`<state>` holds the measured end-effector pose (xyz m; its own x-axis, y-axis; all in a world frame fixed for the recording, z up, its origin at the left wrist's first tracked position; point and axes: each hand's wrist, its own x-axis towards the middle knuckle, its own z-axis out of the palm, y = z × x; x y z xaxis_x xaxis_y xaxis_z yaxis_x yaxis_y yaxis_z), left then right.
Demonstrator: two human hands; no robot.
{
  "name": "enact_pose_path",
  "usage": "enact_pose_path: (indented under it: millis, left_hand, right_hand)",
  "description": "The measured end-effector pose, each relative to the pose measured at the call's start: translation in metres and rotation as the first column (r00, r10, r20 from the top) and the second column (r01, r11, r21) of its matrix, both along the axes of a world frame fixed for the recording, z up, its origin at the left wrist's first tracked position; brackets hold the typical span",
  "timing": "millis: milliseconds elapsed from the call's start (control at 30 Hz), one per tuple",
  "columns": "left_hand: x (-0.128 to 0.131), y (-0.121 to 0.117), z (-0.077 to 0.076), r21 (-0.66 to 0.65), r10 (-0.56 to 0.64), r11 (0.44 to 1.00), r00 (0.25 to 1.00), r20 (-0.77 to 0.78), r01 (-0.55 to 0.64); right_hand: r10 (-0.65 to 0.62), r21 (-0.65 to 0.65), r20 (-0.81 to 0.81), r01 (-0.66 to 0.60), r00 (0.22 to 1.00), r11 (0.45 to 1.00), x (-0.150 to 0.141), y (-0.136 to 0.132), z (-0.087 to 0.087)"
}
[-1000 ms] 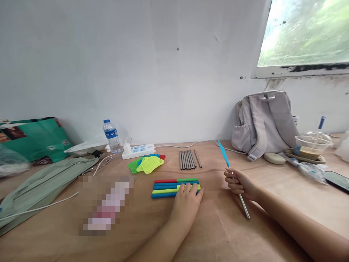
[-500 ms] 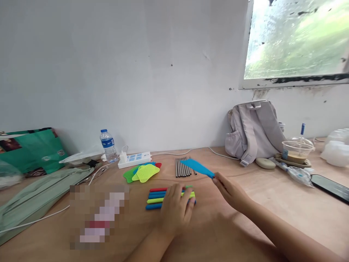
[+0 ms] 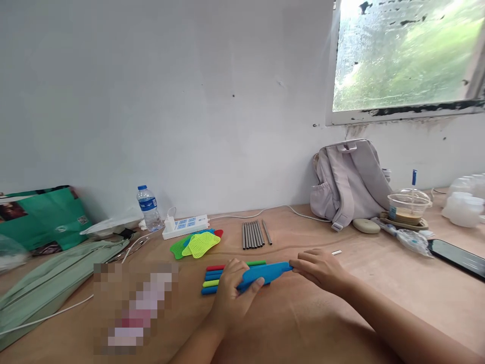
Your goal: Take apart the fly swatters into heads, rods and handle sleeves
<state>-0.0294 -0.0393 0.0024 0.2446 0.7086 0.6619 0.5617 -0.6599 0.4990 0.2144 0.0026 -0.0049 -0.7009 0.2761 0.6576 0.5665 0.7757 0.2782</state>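
My right hand (image 3: 320, 268) is closed on a thin metal rod whose short bare end (image 3: 336, 252) pokes out to the right. The rod carries a blue handle (image 3: 265, 273), blurred by motion, lying level just above the table. My left hand (image 3: 231, 290) grips the left end of that blue handle. Under and behind it lies a stack of coloured handles (image 3: 212, 275) in red, green, blue and yellow. A row of several bare metal rods (image 3: 252, 235) lies farther back. Green, yellow, blue and red mesh heads (image 3: 195, 243) lie to the left of the rods.
A wooden table (image 3: 303, 323) runs to a white wall. A power strip (image 3: 185, 225), a water bottle (image 3: 147, 207), a green bag (image 3: 41, 217) and a folded green cover (image 3: 49, 283) are at the left. A grey backpack (image 3: 348, 182), a plastic cup (image 3: 407, 207) and a phone (image 3: 456, 255) are at the right.
My right hand swung the rod with the blue handle from upright down to level over the coloured stack. My left hand left the stack and took hold of the blue handle. The camera shifted right.
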Motion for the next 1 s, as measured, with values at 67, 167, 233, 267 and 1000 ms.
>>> enact_pose_path:
  millis: [67,167,233,267,1000]
  left_hand:
    - [0.005,0.000,-0.001,-0.110,0.001,0.994,0.999,0.036,0.003]
    - [0.011,0.001,-0.003,-0.305,-0.033,0.950,0.990,0.135,0.073]
    - [0.014,0.001,-0.005,-0.408,-0.043,0.904,0.977,0.211,0.128]
    - [0.015,0.001,-0.006,-0.446,-0.045,0.882,0.968,0.245,0.154]
    - [0.018,0.001,-0.009,-0.523,-0.049,0.825,0.949,0.312,0.214]
  right_hand:
    - [-0.022,0.072,0.036,0.019,0.999,0.997,0.005,0.006,0.002]
    - [-0.041,0.164,0.068,0.030,0.997,0.986,0.012,0.012,0.002]
    - [-0.051,0.201,0.086,0.032,0.995,0.979,0.015,0.015,0.001]
    - [-0.058,0.208,0.095,0.037,0.994,0.977,0.016,0.016,0.001]
    - [-0.070,0.124,0.148,0.052,0.986,0.991,0.037,0.033,0.000]
